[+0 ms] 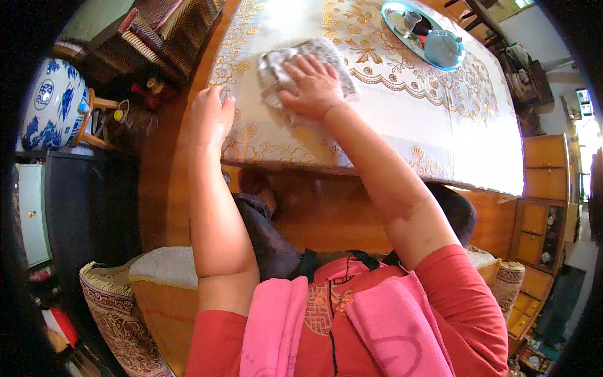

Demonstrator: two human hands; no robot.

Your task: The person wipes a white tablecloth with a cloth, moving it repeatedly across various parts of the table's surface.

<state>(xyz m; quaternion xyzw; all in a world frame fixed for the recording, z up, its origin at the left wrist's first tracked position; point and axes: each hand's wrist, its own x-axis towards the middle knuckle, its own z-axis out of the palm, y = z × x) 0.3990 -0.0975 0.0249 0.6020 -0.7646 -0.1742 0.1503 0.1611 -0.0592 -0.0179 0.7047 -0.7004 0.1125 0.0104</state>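
My right hand point(312, 87) lies flat on a folded grey-and-white cloth point(340, 59), pressing it to the table with the fingers slightly spread. Under the cloth is a white tablecloth point(292, 146) with gold floral print and a glossy surface. At the table's left edge, my left hand point(212, 115) rests with curled fingers and the thumb a little apart. Its fingertips are hidden, so whether it grips the edge does not show.
Farther right on the table, a blue-rimmed tray point(393, 35) carries a light-blue teapot point(443, 49) and a clear glass point(411, 21). A blue-and-white porcelain jar point(54, 106) stands at left. Behind me is a cushioned wooden seat point(162, 268); wooden drawers point(544, 155) are at right.
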